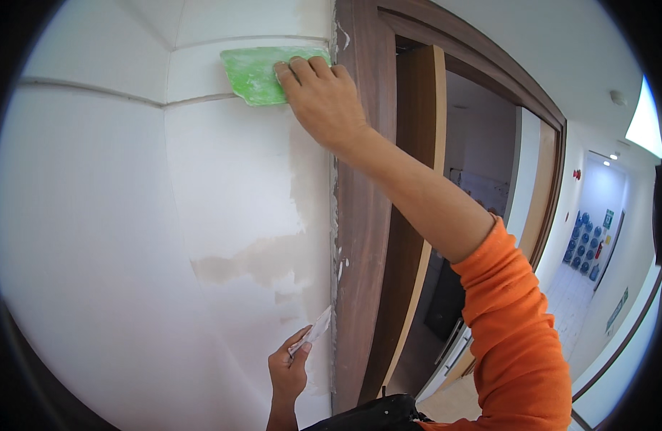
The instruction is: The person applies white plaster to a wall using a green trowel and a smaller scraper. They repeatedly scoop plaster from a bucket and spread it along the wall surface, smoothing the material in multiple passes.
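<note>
My right hand grips a green plastic putty spreader smeared with white, its face against the white wall high up beside the door frame. The fingers press on the spreader's right part, close to the brown wooden door frame. Lower down, my left hand pinches a thin, white-coated putty knife, slanted up toward the frame's edge. Damp-looking beige filler patches mark the wall between the two hands. White smears dot the frame's edge.
Grooves run across the upper wall. Right of the frame, a wooden door stands ajar before a dim room. A corridor stretches off at the right, with several blue water bottles stacked at its far end.
</note>
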A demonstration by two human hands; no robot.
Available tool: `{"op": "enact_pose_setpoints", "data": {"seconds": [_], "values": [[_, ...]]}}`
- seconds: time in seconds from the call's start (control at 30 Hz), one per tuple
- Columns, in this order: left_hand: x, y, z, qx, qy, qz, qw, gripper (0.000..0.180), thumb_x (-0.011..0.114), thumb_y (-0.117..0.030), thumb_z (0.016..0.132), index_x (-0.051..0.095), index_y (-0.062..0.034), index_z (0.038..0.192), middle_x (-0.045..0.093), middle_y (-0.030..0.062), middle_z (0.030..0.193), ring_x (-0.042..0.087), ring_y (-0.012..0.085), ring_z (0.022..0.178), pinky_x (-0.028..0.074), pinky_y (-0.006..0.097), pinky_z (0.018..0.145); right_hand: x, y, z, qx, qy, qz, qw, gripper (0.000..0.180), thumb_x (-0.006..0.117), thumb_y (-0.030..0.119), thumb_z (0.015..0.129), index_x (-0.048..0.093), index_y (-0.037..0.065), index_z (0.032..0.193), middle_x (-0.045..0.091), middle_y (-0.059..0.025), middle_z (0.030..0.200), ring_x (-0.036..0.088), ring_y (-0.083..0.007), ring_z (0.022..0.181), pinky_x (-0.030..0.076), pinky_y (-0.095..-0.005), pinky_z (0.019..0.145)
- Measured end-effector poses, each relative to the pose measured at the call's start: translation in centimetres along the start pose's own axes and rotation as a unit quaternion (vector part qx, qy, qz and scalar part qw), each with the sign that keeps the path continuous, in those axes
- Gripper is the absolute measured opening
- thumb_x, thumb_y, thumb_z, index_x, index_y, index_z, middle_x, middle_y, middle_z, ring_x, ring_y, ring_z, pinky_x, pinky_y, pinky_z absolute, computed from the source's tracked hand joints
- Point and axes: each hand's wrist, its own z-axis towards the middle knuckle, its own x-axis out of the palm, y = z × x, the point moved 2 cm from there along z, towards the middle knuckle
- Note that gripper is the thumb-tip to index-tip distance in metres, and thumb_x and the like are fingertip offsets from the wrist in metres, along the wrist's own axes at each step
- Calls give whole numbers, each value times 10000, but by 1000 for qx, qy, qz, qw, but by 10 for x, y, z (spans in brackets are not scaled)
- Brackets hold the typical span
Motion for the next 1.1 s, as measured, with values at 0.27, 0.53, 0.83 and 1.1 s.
{"op": "enact_pose_setpoints", "data": {"seconds": [0.27, 0.53, 0.83, 1.1], "values": [[-7, 10, 1, -7, -16, -13, 1000, 315, 628, -46, 977, 695, 44, 1271, 754, 76, 1029, 634, 88, 901, 482, 228, 828, 29, -3, 5, 31, 18, -38, 999, 432, 669, 85, 859, 617, 28, 1284, 644, -97, 1136, 626, -256, 1041, 546, -375, 772], [-9, 9, 4, 22, -29, -5, 999, 311, 634, -57, 982, 699, 31, 1274, 748, 55, 1011, 600, 64, 862, 466, 211, 787, 5, 32, -18, 50, 104, 5, 993, 389, 647, 81, 866, 608, 40, 1251, 628, -88, 1089, 634, -251, 980, 593, -375, 711], [-5, 9, 4, 16, -13, 10, 1000, 310, 633, -81, 991, 700, 22, 1277, 753, 58, 1028, 594, 54, 856, 469, 212, 778, -9, -37, 42, 24, 49, 38, 998, 235, 620, 79, 863, 691, 30, 1083, 701, -149, 973, 703, -323, 950, 590, -442, 730], [-11, 15, 4, 0, -14, 0, 1000, 311, 624, -85, 995, 697, 21, 1277, 763, 82, 1012, 611, 72, 824, 481, 222, 750, -26, -80, 103, 31, 249, 30, 967, 305, 568, 139, 893, 722, -27, 1096, 734, -257, 1046, 708, -409, 997, 561, -498, 879]]}}
